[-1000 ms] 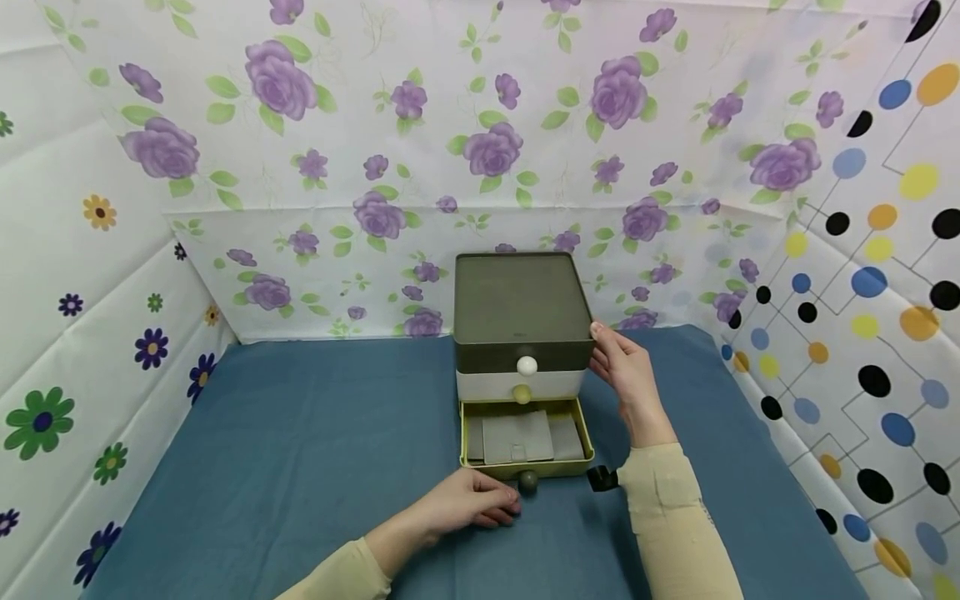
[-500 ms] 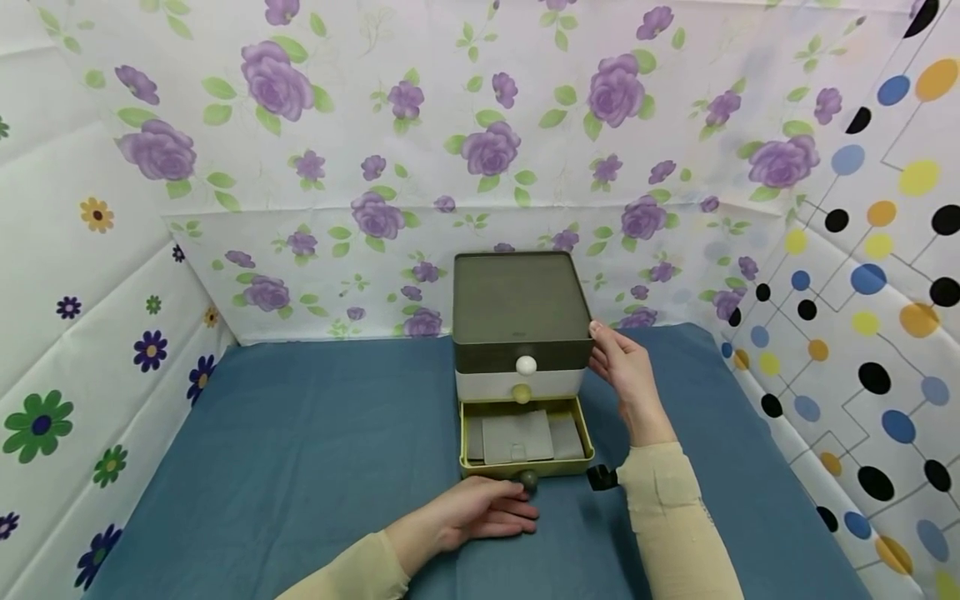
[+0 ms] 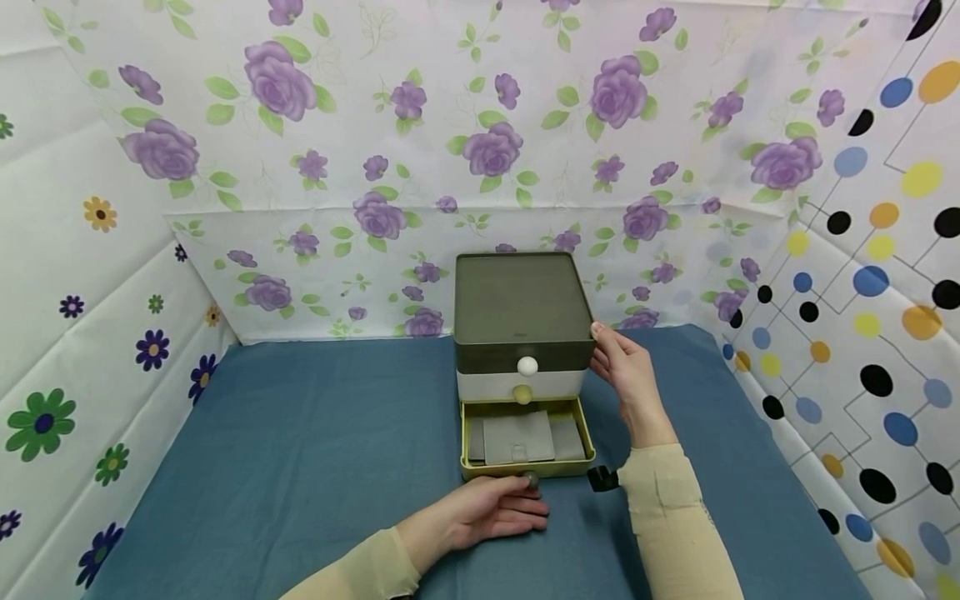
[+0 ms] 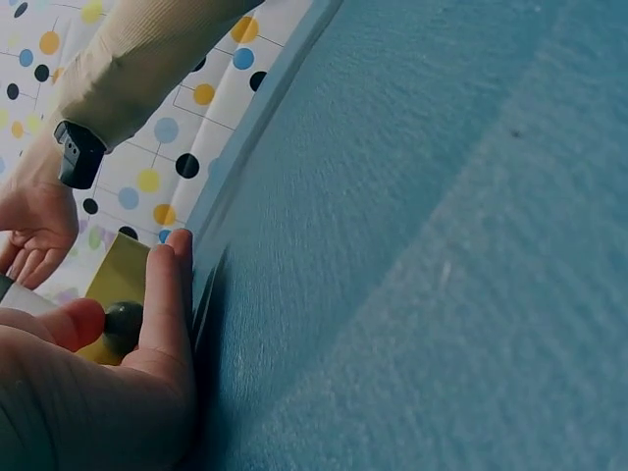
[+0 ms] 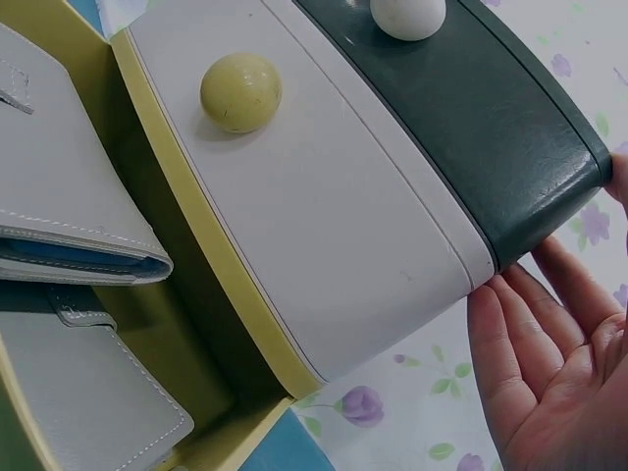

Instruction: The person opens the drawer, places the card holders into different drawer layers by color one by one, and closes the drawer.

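A small desktop drawer box (image 3: 522, 300) stands on the blue cloth, with a dark green top tier, a white middle tier and a yellow bottom drawer (image 3: 573, 468) pulled out. Inside the drawer lie grey stitched cases, one wallet-like case (image 3: 517, 435) on top. Its dark round knob (image 4: 123, 327) sits between the thumb and straight fingers of my left hand (image 3: 483, 510); the thumb tip touches it, and whether the fingers touch it I cannot tell. My right hand (image 3: 626, 375) rests against the right side of the top tiers, its thumb at the dark tier's edge (image 5: 549, 186).
A white knob (image 3: 527, 366) and a yellow knob (image 3: 522, 394) front the upper tiers. Behind the box rises a flowered sheet (image 3: 337, 167); a dotted sheet (image 3: 870, 333) hangs at the right. A black device (image 3: 602, 478) sits by the right sleeve.
My left hand has slid right and its curled fingers have straightened, bringing the thumb onto the dark knob. The right hand, box and drawer stay where they were.
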`<move>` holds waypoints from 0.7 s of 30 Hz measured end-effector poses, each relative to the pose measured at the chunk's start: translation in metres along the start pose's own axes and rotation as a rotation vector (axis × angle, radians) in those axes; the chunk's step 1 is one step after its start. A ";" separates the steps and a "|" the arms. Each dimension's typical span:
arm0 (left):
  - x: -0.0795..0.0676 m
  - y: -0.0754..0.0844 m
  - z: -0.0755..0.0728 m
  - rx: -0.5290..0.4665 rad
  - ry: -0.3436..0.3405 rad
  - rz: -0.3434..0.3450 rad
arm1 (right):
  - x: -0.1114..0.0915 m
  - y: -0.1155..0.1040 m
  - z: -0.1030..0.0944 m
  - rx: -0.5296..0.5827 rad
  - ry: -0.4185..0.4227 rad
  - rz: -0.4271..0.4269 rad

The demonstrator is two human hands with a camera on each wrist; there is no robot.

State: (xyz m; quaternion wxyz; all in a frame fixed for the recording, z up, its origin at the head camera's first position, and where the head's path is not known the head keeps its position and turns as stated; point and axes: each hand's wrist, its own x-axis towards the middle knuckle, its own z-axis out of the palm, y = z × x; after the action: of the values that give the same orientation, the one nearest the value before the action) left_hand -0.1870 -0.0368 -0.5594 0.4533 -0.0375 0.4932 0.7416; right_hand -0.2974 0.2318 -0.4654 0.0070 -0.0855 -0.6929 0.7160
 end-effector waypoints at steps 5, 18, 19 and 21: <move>0.001 0.000 0.003 -0.012 0.010 0.011 | 0.000 0.001 0.001 0.003 0.005 -0.006; 0.003 0.003 0.004 0.016 0.063 0.045 | 0.001 0.002 0.000 0.005 0.005 -0.008; 0.004 0.004 0.004 0.017 0.067 0.050 | 0.001 0.002 0.000 0.000 0.002 -0.008; 0.005 0.005 0.003 0.018 0.078 0.060 | 0.001 0.001 0.000 -0.007 0.001 -0.008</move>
State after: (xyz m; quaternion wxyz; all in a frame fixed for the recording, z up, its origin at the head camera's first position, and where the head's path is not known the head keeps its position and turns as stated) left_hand -0.1923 -0.0315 -0.5570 0.4117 -0.0474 0.5178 0.7484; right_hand -0.2980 0.2317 -0.4670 0.0100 -0.0833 -0.6956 0.7136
